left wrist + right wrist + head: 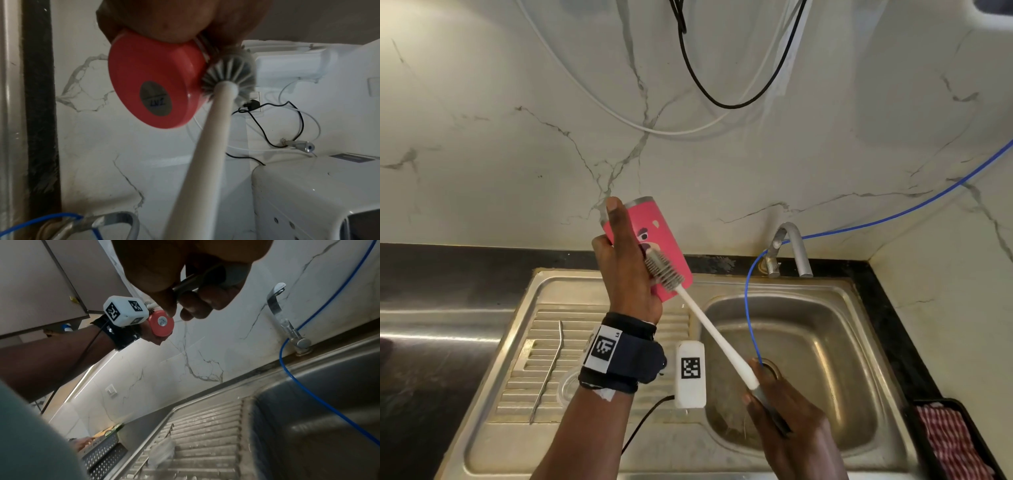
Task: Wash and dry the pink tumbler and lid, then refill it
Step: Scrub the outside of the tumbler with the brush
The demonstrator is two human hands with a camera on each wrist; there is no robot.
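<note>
I have the tumbler (pixel 654 240) up in my left hand (pixel 625 270), fingers and thumb wrapped round its body, held tilted over the drainboard (pixel 599 346) at about 10 o'clock from the basin (pixel 808 359). Its mouth points up and away from me, base toward my wrist. My right hand (pixel 787 421) is curled tight round the dark grip of the brush (pixel 702 318), over the drain. The bristle head lies against the outside wall of the tumbler, low down near the base, touching my left palm.

The lid (pixel 568 385) looks to be the clear disc on the drainboard, at 6 o'clock from my left wrist, beside a bent metal straw (pixel 551 366); I can't make it out surely.

Risks as I judge them: the tumbler wall is smooth and likely wet, and I hold it high over steel. A hard brush stroke toward my palm could twist it out of the wrap and drop it onto the drainboard, perhaps onto the lid. The long brush handle gives leverage, so a slip of the head off the curved wall could jab my left hand. The blue hose (pixel 751 301) hangs into the basin just by my right hand; a wide backstroke could snag it. The tap (pixel 791 246) isn't visibly running.
</note>
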